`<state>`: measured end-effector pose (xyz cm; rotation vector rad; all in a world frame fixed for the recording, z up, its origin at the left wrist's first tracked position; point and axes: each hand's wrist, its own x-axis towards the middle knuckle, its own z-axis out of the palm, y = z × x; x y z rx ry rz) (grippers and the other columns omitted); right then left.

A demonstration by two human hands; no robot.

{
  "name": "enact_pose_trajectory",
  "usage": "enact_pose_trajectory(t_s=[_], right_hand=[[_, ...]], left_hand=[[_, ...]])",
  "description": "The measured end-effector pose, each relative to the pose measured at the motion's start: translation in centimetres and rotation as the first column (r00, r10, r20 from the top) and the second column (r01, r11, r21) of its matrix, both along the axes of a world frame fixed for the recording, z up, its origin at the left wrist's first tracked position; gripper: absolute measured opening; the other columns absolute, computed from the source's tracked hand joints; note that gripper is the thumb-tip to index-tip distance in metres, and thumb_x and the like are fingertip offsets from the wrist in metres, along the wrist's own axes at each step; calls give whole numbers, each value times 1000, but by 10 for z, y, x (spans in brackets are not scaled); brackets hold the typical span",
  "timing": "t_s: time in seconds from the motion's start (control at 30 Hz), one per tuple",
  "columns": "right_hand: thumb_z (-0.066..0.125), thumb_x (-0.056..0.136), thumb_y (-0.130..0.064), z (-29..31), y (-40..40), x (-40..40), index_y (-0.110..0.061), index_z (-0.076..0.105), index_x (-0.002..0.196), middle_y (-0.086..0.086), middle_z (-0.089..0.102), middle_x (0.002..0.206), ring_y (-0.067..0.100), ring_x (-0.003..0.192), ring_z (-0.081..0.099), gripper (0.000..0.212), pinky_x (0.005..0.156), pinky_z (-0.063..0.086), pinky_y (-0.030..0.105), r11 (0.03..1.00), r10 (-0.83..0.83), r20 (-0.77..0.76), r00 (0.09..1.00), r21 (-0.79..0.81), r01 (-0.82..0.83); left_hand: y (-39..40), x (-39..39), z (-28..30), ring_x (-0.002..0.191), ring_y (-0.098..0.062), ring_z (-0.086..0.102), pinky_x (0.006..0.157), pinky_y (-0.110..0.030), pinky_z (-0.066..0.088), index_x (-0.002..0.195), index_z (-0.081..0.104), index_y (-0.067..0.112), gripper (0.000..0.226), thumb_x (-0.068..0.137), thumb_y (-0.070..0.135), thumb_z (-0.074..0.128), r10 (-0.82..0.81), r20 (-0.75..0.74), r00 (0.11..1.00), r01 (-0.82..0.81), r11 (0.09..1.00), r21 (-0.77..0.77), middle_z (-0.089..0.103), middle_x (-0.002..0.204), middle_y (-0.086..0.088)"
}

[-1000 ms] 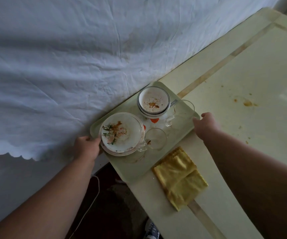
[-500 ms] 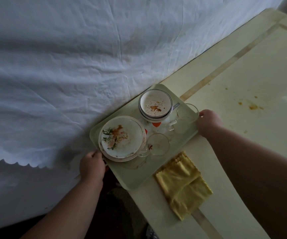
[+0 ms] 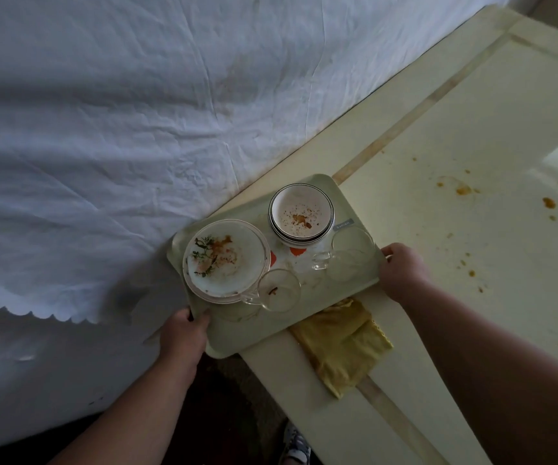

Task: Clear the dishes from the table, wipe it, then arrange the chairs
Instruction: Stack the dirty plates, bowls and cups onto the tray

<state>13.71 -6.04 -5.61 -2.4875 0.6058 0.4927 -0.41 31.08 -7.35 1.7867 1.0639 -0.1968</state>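
The tray (image 3: pixel 237 340) sat at the corner of the desk (image 3: pixel 438 229), its near-left part overhanging the edge beside a bed (image 3: pixel 103 129). The left hand (image 3: pixel 183 333) gripped the tray's near-left edge, fingers curled over the rim; the right hand (image 3: pixel 401 271) clasped the opposite short edge, fingers wrapped round it. Between the two hands lay the load: a stack of soiled plates (image 3: pixel 225 261) just beyond the left hand, a stack of bowls (image 3: pixel 301 213) farther off, one glass cup (image 3: pixel 279 290) touching the plates, and a second glass cup (image 3: pixel 351 255) just inside the right hand.

The tray looked thin and stiff, probably plastic with a smooth face, so the crockery could slide if it tipped. The plates and bowls likely made it heavy, more so toward the left hand. The glass cups seemed light, fragile and prone to toppling. Holding both short edges and keeping level seemed the sound grasp. A yellow cloth (image 3: pixel 341 347) lay partly under the tray, near the right forearm, and might drag along.
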Motion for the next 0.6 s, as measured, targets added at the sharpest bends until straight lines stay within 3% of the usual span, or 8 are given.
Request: enact_pose_trajectory(t_s=[0.1,0.23,0.33,0.4,0.47,0.6], right_hand=[[58,95,-10,-1,-2,-19,-17,66,112,3,62,101,26,96,62,20,82,57,43,997,41,-39,998,-62,-44],[61,96,-22,-1,-4,-14,-13,69,114,8,67,111,29,100,63,21,92,60,47,994,84,-31,996,-66,-86],[62,103,-34,5,-3,4,-16,65,140,11,67,134,34,121,64,41,106,56,50,999,33,20,999,26,-34],[67,104,-33,7,1,16,-18,58,152,11,63,149,35,134,61,51,113,52,50,993,17,19,1000,114,-20],[68,103,-28,5,7,24,-20,61,150,12,65,147,36,133,63,48,111,53,50,988,44,27,999,145,-48],[63,100,-20,-7,15,24,-19,73,126,12,68,126,34,111,65,27,95,55,44,995,42,89,995,82,-50]], left_hand=[[-2,0,0,87,-31,71,73,-41,54,86,71,13,24,104,30,67,-48,-13,999,49,991,126,74,90,-10],[1,12,2,89,-36,66,75,-45,50,91,70,5,37,107,37,58,-43,-56,998,57,963,263,70,92,-12],[2,21,1,102,-42,65,80,-41,45,110,74,2,34,108,30,55,-47,-67,997,66,944,325,71,109,-22],[3,24,-2,108,-47,65,83,-44,47,112,73,-3,32,107,23,55,-62,-70,996,84,925,370,71,114,-29],[2,26,-6,106,-49,65,82,-45,46,107,71,-5,30,108,20,53,-67,-74,995,92,912,400,70,112,-32],[-5,22,-11,101,-51,64,75,-43,39,98,66,-6,38,112,25,49,-61,-36,997,71,893,444,68,105,-34]])
